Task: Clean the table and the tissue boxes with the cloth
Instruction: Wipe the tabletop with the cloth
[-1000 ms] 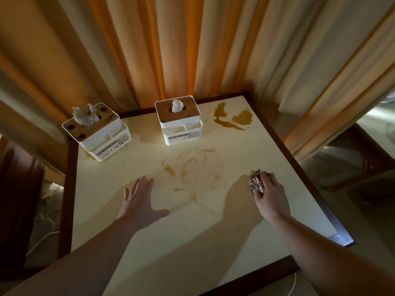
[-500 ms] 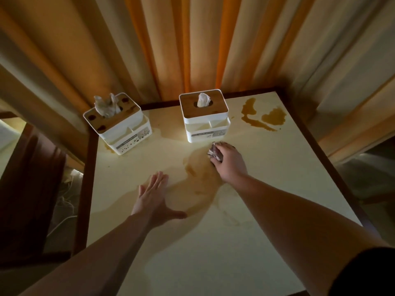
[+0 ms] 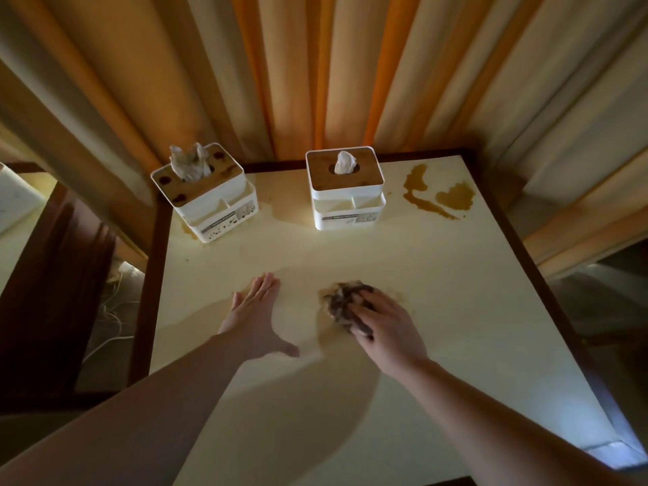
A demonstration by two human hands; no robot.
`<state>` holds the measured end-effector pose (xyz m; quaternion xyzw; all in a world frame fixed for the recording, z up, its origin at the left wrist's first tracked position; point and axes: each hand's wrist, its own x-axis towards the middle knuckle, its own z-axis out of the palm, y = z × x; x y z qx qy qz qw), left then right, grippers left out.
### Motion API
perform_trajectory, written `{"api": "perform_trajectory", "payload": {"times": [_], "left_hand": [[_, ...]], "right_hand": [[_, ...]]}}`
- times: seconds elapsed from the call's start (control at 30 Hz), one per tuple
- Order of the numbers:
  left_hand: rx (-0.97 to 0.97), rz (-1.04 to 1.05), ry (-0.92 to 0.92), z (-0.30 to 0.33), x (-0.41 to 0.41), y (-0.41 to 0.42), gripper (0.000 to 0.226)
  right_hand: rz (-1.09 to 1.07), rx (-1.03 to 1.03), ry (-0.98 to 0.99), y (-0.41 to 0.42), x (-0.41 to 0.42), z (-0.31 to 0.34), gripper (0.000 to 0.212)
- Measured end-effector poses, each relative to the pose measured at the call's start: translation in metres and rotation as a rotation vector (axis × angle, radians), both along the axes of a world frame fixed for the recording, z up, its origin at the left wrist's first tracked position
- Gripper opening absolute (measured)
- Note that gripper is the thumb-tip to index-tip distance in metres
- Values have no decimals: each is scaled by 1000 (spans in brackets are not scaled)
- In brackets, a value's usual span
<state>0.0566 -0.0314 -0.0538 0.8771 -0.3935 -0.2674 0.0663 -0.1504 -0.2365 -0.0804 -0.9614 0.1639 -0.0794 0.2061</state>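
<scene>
A cream table (image 3: 438, 292) with a dark wooden rim fills the view. My right hand (image 3: 387, 329) grips a crumpled dark cloth (image 3: 342, 299) and presses it on a faint brown smear at the table's middle. My left hand (image 3: 254, 315) lies flat on the table, fingers straight, left of the cloth. At the back left corner stands a white tissue box (image 3: 207, 194) with brown spots on its wooden lid. A second, cleaner tissue box (image 3: 345, 189) stands at the back centre. A brown spill (image 3: 440, 196) lies at the back right corner.
Orange and beige curtains (image 3: 315, 71) hang right behind the table. A dark wooden chair (image 3: 52, 275) stands to the left, with white cables (image 3: 108, 317) on the floor beside it. A small brown stain shows under the left box.
My right hand has drawn the cloth back from beside the centre tissue box toward me, to the table's middle. The smear there looks fainter. My left hand has stayed flat.
</scene>
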Motion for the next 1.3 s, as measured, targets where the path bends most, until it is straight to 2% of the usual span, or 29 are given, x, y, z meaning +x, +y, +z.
{"api": "perform_trajectory", "payload": {"times": [0.13,0.2,0.4,0.47,0.63,0.73,0.83,1.07,1.17,1.3], "left_hand": [[2,-14,-19,-4,3,-1,171],[-6,-27,-32,-5,4,-1,177],[38,-44,-69,-8,2,-1,180],[59,-57,-65,-6,0,-1,182],[126,-98,-75,-1,-4,0,188],[140,-94,-74,1,-4,-1,188],[147,-93,-59,3,-5,-3,187],[146,-79,-46,1,-5,-2,189],[150,-84,-37,0,-4,-2,191],[155,-99,-47,0,-6,-1,189]], "right_hand": [[-261,5,75,-36,4,2,48],[-316,64,50,-44,35,4,45],[-123,78,17,-5,104,4,35],[-48,97,-21,22,93,10,28],[27,100,-23,61,6,7,28],[-108,20,1,48,-53,6,31],[-233,-31,13,18,-78,6,33],[-440,-11,110,-27,5,1,32],[-371,37,130,-7,30,3,35],[-170,60,6,35,-5,4,24]]}}
